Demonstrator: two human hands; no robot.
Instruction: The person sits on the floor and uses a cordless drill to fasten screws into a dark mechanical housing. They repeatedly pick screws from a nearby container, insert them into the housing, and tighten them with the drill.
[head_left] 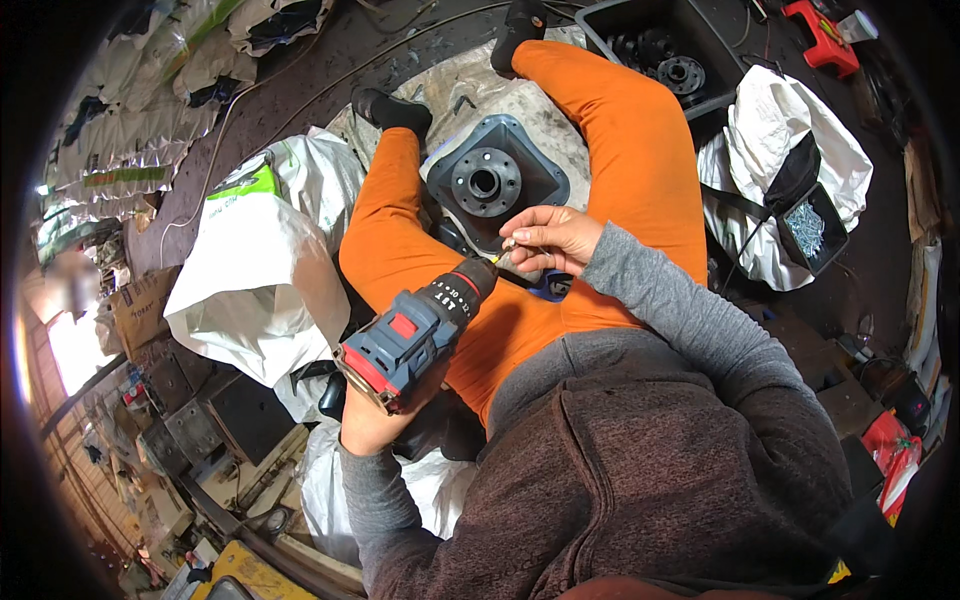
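Note:
My left hand (375,420) is wrapped round the grip of a grey-and-red cordless drill (410,335), its chuck pointing up and to the right. A short yellowish bit sticks out of the chuck. My right hand (562,240) is pinched right by the bit's tip, holding a small shiny metal piece that looks like a screw; the fingers partly cover it. Just beyond my hands, between my legs, lies a grey square housing (548,190) with rounded corners. On it sits a round dark metal flange (486,182) with a central bore and several holes around it.
A black box of screws (806,228) rests by a white sack (800,140) at the right. At the far right a grey bin (640,15) holds several metal flanges. Another white sack (262,270) stands at my left. A cable (215,150) crosses the floor.

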